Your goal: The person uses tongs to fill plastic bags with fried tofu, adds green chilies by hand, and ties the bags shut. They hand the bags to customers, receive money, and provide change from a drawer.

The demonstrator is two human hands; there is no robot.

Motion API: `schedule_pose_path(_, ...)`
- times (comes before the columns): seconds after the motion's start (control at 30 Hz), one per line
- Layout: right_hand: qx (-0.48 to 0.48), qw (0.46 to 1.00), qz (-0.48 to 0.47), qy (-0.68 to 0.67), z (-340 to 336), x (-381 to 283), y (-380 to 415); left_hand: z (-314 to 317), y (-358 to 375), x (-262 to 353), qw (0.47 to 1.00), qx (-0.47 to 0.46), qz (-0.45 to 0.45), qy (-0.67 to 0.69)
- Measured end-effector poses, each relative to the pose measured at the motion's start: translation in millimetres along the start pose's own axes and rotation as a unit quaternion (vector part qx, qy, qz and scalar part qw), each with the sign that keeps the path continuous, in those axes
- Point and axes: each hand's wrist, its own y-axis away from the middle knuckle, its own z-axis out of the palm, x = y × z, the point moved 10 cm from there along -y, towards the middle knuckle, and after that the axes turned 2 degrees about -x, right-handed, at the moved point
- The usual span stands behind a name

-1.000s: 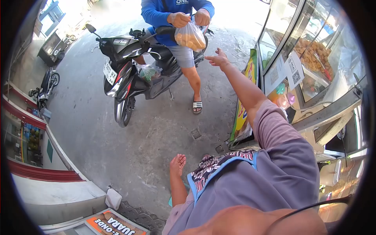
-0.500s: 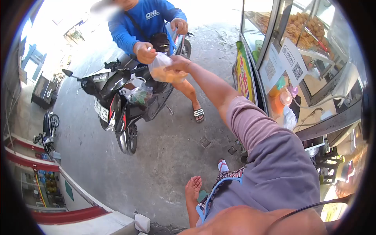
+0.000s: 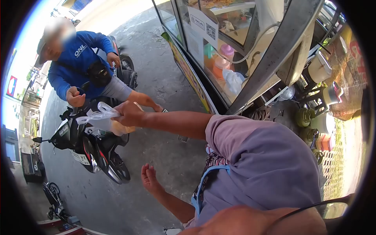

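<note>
A translucent plastic bag with orange-yellow contents hangs from my right hand, whose fingers are closed around its upper part. Its loose handles stick out toward the left. My right arm is stretched forward. Lower down, my left hand is held out over the pavement, empty, with its fingers apart. Facing me is a person in a blue long-sleeved shirt. That person's nearer hand is half curled just above the bag handles, apart from them.
Behind the bag stands a black motorbike, close to the person. On the right is a glass food stall with a banner along its side and squeeze bottles inside. Pots and a green gas cylinder lie farther right.
The other person's hand, earlier at the top of the bag, is now apart from it. The bag stays in my right hand. My left hand has come up and forward. The view has turned.
</note>
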Motion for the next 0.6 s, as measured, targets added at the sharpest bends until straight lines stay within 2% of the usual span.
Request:
schedule_pose_path(0.13,-0.065,0.994,-0.082,0.016,-20.3,-27.7,96.4,53.8,21.8,90.1,0.976,0.013,0.181,-0.121)
schedule_pose_path(0.23,-0.132,0.988,-0.064,-0.043,-65.0,-28.8,178.2,104.5,66.7,114.2,0.931,0.021,0.302,-0.204)
schedule_pose_path(0.33,-0.205,0.974,0.036,-0.085,-136.9,-13.7,256.9,181.6,105.8,75.9,0.941,-0.115,0.167,-0.271)
schedule_pose_path(0.43,-0.229,0.968,0.059,-0.081,-226.4,-6.5,326.4,269.2,164.4,32.3,0.941,-0.213,0.104,-0.24)
schedule_pose_path(0.53,-0.278,0.957,0.076,0.015,-321.1,-23.2,376.3,351.3,210.6,-30.4,0.935,-0.342,0.001,-0.096)
schedule_pose_path(0.57,-0.292,0.951,0.085,0.05,-350.2,-27.0,388.5,379.1,225.1,-49.6,0.924,-0.376,-0.058,-0.046)
schedule_pose_path(0.6,-0.265,0.96,0.06,0.063,-378.2,-29.1,395.4,410.0,239.6,-62.6,0.906,-0.406,-0.117,0.005)
